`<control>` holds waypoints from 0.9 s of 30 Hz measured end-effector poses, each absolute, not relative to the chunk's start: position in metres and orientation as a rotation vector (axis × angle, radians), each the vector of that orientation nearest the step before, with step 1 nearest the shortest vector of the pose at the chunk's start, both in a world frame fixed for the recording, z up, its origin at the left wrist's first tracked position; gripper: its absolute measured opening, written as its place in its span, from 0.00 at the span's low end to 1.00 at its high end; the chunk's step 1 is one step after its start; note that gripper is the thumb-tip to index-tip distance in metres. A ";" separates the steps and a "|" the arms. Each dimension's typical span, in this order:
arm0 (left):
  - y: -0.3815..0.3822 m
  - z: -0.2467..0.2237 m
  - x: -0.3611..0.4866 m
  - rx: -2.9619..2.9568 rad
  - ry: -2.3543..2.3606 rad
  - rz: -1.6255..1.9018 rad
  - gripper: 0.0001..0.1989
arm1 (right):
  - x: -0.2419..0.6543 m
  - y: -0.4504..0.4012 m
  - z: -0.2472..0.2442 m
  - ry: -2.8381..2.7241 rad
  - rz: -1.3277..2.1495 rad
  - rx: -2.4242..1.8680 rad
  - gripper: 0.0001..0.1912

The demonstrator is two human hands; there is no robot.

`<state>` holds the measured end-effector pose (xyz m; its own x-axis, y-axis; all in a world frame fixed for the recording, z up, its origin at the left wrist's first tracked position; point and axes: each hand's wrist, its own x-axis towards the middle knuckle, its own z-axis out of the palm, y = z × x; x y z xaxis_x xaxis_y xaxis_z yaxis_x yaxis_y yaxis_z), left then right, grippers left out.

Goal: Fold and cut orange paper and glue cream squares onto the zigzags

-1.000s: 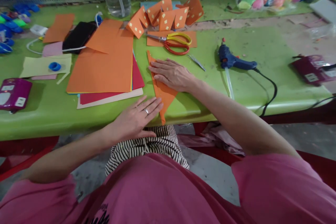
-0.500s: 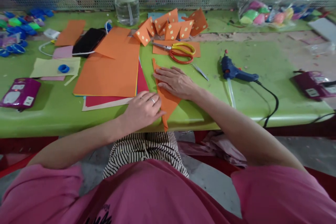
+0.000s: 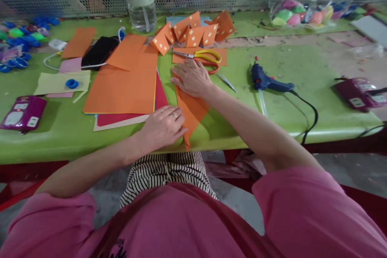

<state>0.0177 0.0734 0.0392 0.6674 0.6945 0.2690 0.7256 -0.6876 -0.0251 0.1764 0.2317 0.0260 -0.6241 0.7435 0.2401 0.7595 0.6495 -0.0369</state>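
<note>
An orange paper piece (image 3: 193,113) with a narrow folded strip along its left edge lies near the table's front edge. My right hand (image 3: 193,78) lies flat over its far end, fingers spread, just in front of the scissors (image 3: 208,55) with yellow and red handles. Beside the lower end of the fold rests my left hand (image 3: 167,125), a ring on one finger, its fingers extended and touching the paper's left edge. Left of it is a stack of orange sheets (image 3: 123,88) over red and white ones.
A blue glue gun (image 3: 269,80) with a cord lies to the right. Behind are dotted folded orange strips (image 3: 193,32) and a bottle (image 3: 140,4). Purple power blocks (image 3: 24,113) sit at both sides; a black phone (image 3: 99,51) is at back left.
My right hand has slid forward along the fold toward the scissors and now covers the paper's far end. My left hand has stayed nearly in place. The view has shifted slightly.
</note>
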 end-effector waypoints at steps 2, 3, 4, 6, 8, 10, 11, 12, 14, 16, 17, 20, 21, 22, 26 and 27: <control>0.073 0.038 0.016 -2.726 -1.196 -0.367 0.17 | 0.186 0.227 0.036 -2.623 -0.096 -1.223 0.26; 0.073 0.037 0.014 -2.719 -1.191 -0.373 0.18 | 0.195 0.220 0.041 -2.619 -0.075 -1.191 0.27; 0.073 0.037 0.012 -2.716 -1.177 -0.384 0.18 | 0.207 0.212 0.045 -2.620 -0.042 -1.145 0.27; 0.071 0.035 0.008 -2.720 -1.122 -0.432 0.18 | 0.236 0.187 0.049 -2.645 0.043 -1.076 0.30; 0.068 0.035 0.001 -2.730 -1.060 -0.507 0.18 | 0.263 0.154 0.048 -2.713 0.094 -1.067 0.32; 0.064 0.037 -0.006 -2.764 -0.992 -0.543 0.15 | 0.282 0.121 0.042 -2.797 0.122 -0.986 0.34; 0.063 0.038 -0.010 -2.797 -0.952 -0.525 0.14 | 0.287 0.106 0.037 -2.800 0.088 -0.955 0.38; 0.061 0.041 -0.013 -2.842 -0.912 -0.484 0.15 | 0.290 0.093 0.033 -2.787 0.049 -0.935 0.41; 0.059 0.045 -0.020 -2.943 -0.853 -0.382 0.21 | 0.291 0.073 0.024 -2.738 -0.020 -0.927 0.44; 0.057 0.047 -0.024 -3.031 -0.824 -0.311 0.26 | 0.290 0.062 0.018 -2.690 -0.047 -0.929 0.40; 0.055 0.048 -0.024 -3.059 -0.811 -0.289 0.27 | 0.290 0.059 0.016 -2.672 -0.047 -0.927 0.37; 0.049 0.044 -0.023 -3.036 -0.768 -0.292 0.25 | 0.291 0.054 0.013 -2.643 -0.056 -0.911 0.24; 0.047 0.042 -0.022 -3.000 -0.754 -0.326 0.23 | 0.292 0.052 0.013 -2.633 -0.080 -0.909 0.21; 0.045 0.041 -0.020 -2.966 -0.746 -0.373 0.22 | 0.292 0.051 0.013 -2.620 -0.111 -0.905 0.20; 0.043 0.034 -0.009 -2.943 -0.851 -0.606 0.15 | 0.290 0.047 0.015 -2.555 -0.118 -0.908 0.19; 0.044 0.033 -0.006 -2.949 -0.941 -0.648 0.12 | 0.288 0.047 0.015 -2.535 -0.076 -0.934 0.18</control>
<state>-0.0062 0.0440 0.0326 0.7388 0.5594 0.3758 0.5505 -0.8226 0.1422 0.2881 0.0469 0.0151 -0.6777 0.6059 0.4166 0.6297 0.7708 -0.0968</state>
